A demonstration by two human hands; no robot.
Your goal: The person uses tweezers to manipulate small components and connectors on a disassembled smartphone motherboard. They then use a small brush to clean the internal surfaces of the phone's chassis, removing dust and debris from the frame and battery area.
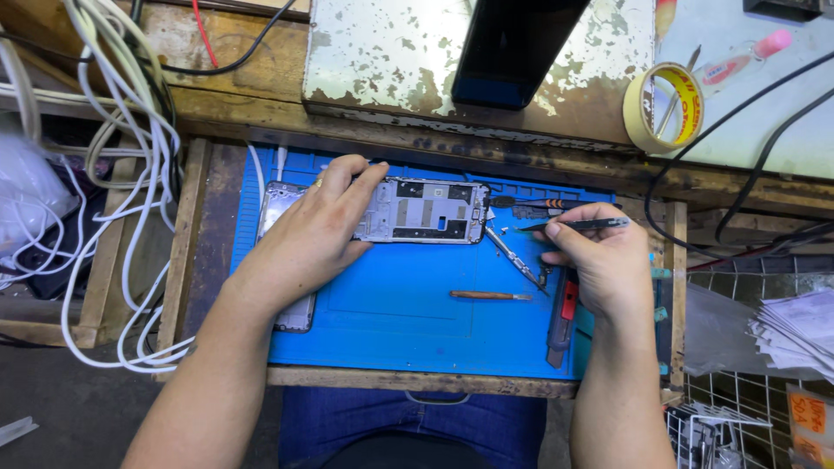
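The phone frame (pixel 421 210), opened with its inner parts showing, lies on the blue mat (pixel 391 313) near the mat's far edge. The left hand (pixel 317 230) rests flat on the frame's left end, fingers (pixel 360 178) spread, gripping nothing. The right hand (pixel 599 256) has its fingers closed on black tweezers (pixel 578 225), tips pointing toward the frame. A wooden-handled tool (pixel 489 296) and a cutter (pixel 562 317) lie on the mat; a tape roll (pixel 665 106) sits on the bench (pixel 417 380) beyond.
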